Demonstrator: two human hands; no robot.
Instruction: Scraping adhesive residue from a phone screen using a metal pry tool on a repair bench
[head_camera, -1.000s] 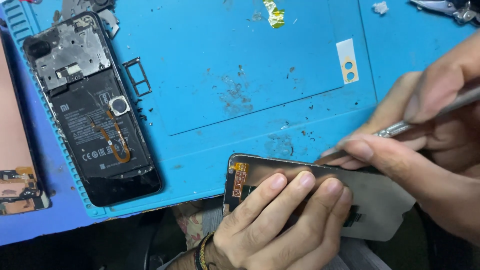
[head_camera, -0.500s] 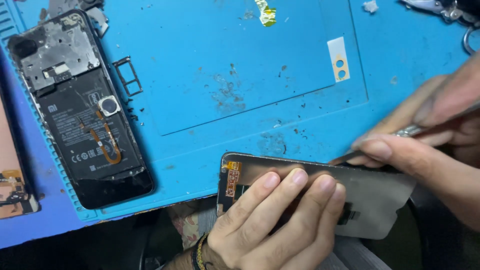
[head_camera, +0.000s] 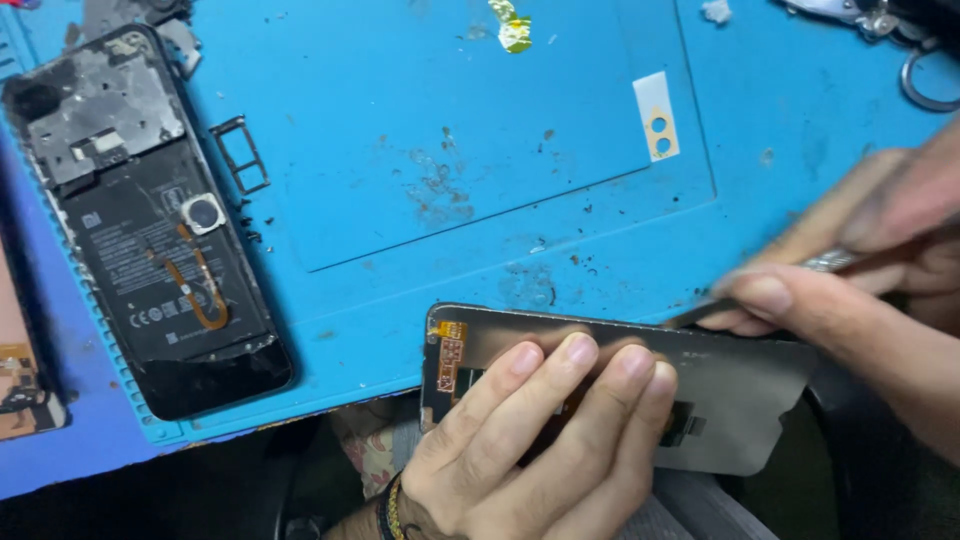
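Note:
My left hand (head_camera: 540, 440) grips a detached phone screen panel (head_camera: 740, 390), grey-backed with an orange flex strip at its left end, held at the near edge of the blue work mat (head_camera: 420, 110). My right hand (head_camera: 850, 270) pinches a thin metal tool (head_camera: 800, 270) whose tip rests at the panel's upper right edge. The tool is motion-blurred. An opened phone body (head_camera: 150, 230) with bare battery and circuit board lies flat at the mat's left.
A small SIM tray frame (head_camera: 240, 155) lies beside the phone body. A white sticker strip with two holes (head_camera: 657, 117) and a yellow tape scrap (head_camera: 512, 28) sit on the mat. Metal tools and a ring (head_camera: 925, 75) are at the top right. Another part (head_camera: 25, 400) lies far left.
The view shifted slightly right and down. My right hand with the tool slid right along the panel's top edge. My left hand keeps its hold on the panel.

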